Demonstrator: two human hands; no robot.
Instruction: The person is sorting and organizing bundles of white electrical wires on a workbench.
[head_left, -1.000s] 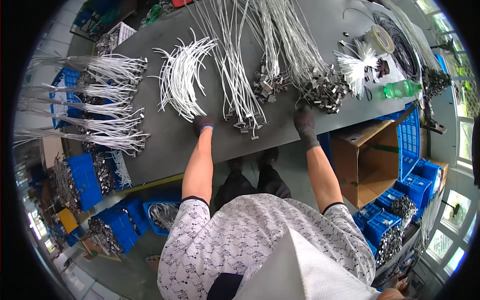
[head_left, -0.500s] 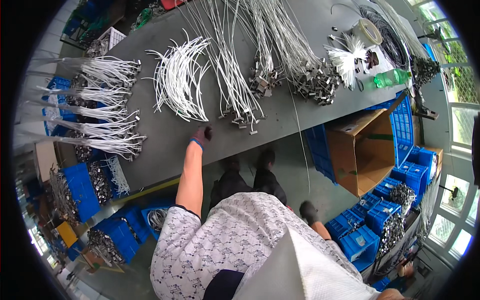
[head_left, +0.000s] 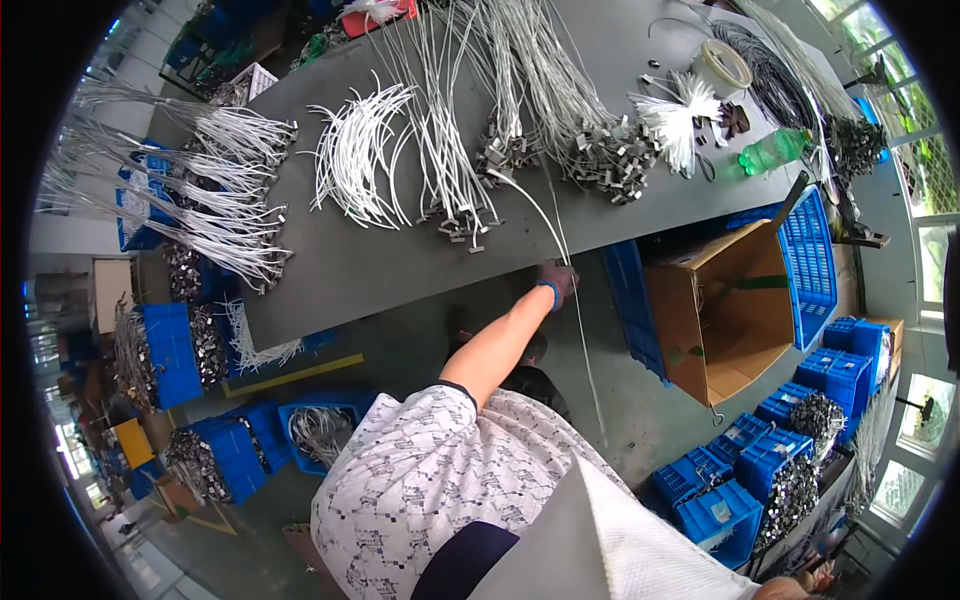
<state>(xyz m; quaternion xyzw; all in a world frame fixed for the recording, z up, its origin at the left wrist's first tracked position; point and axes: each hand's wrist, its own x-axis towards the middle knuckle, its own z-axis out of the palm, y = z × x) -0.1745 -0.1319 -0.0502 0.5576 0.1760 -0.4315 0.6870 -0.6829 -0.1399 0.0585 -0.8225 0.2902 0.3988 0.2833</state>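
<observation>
My left hand, in a dark glove with a blue cuff, is just off the table's front edge. Its fingers are closed around the lower end of a curved white tube, whose far end reaches back over the tabletop. A thin wire runs down past the same hand toward the floor; whether the fingers also grip it is unclear. Left of the tube lie wire bundles with small metal end pieces, and beyond them a fanned pile of loose white tubes. My right hand is out of sight.
The grey table carries more wire bundles at left, a tape roll and a green bottle. An open cardboard box and blue crates stand right; another blue crate sits below left.
My left hand has moved right from beside the loose white tubes to the table's front edge, now with a white tube. My right hand, visible earlier at the right, has left the view.
</observation>
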